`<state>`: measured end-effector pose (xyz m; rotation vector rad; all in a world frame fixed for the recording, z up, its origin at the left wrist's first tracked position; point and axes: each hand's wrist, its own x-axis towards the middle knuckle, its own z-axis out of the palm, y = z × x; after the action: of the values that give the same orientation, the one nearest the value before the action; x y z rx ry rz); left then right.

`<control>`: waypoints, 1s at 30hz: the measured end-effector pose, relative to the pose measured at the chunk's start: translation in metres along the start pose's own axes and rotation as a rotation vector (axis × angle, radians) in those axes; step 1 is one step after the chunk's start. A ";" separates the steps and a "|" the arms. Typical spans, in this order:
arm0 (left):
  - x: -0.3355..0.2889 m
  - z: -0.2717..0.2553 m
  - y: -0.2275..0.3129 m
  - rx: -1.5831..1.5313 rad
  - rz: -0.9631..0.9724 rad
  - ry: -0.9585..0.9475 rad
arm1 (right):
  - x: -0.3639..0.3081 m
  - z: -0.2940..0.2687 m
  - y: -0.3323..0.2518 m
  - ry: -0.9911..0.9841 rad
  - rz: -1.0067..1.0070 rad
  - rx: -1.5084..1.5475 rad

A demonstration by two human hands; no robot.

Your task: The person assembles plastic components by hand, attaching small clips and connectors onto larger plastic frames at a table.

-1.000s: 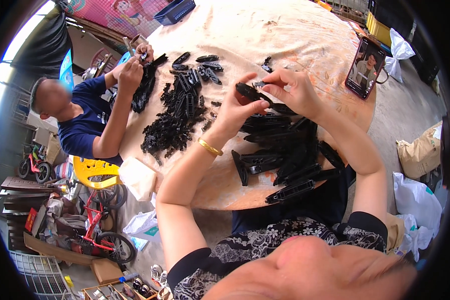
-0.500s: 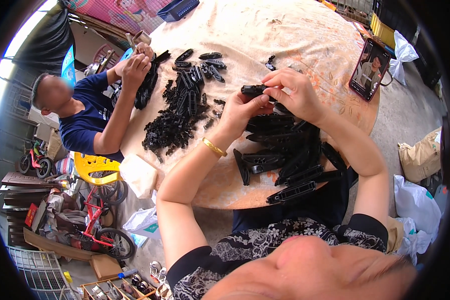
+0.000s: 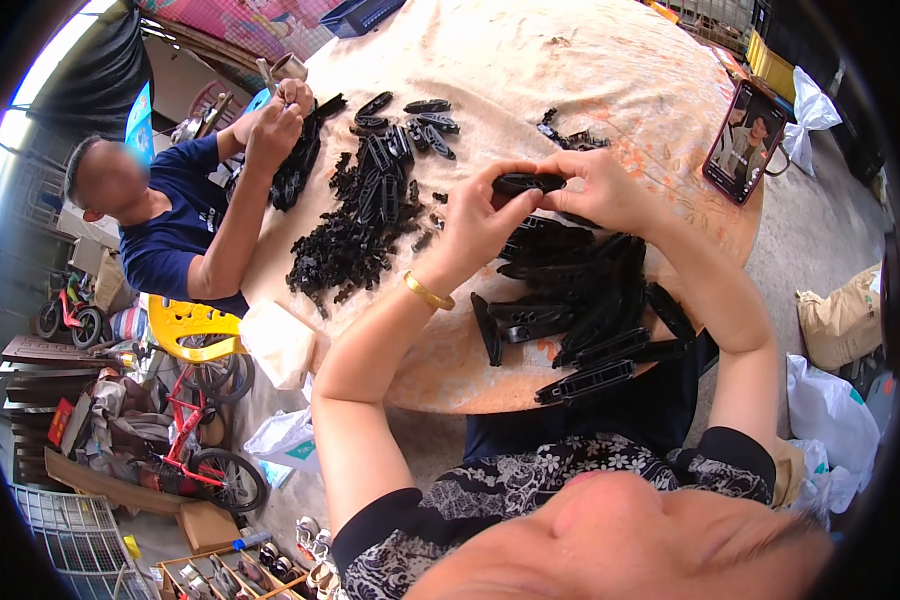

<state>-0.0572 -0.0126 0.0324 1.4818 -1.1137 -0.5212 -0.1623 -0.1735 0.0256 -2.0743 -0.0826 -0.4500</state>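
Between my two hands, above the table, is a black elongated plastic part (image 3: 526,183) with rounded ends. My left hand (image 3: 482,212) grips its left end, thumb in front and fingers behind. My right hand (image 3: 596,190) pinches its right end. Just below my hands lies a heap of long black plastic parts (image 3: 570,285), some dark and hollow like housings. To the left of my left hand spreads a pile of small black plastic pieces (image 3: 340,255), with longer black parts (image 3: 382,175) on its far side. A few small black pieces (image 3: 575,138) lie beyond my right hand.
A co-worker (image 3: 170,225) sits at the left, hands raised near another black pile (image 3: 295,165). A phone (image 3: 740,145) stands at the table's right edge. The round table wears a patterned cloth (image 3: 530,60). A blue basket (image 3: 358,18) sits at the far edge. White bags (image 3: 835,410) stand right.
My right hand has lowered and moved level with my left. The black part is now held lengthwise between both hands, and small pieces beyond them have come into sight.
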 end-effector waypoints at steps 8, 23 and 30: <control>-0.004 -0.002 0.008 -0.072 -0.007 -0.022 | 0.008 -0.016 0.020 -0.081 0.104 0.424; 0.004 -0.098 -0.011 1.554 -0.425 0.064 | 0.010 -0.024 0.042 0.202 0.251 -0.863; 0.010 -0.085 -0.017 1.329 -0.087 0.188 | 0.008 -0.033 0.056 0.147 0.210 -0.751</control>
<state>0.0232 0.0204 0.0401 2.6282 -1.2864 0.4466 -0.1506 -0.2315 -0.0024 -2.7306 0.4525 -0.5557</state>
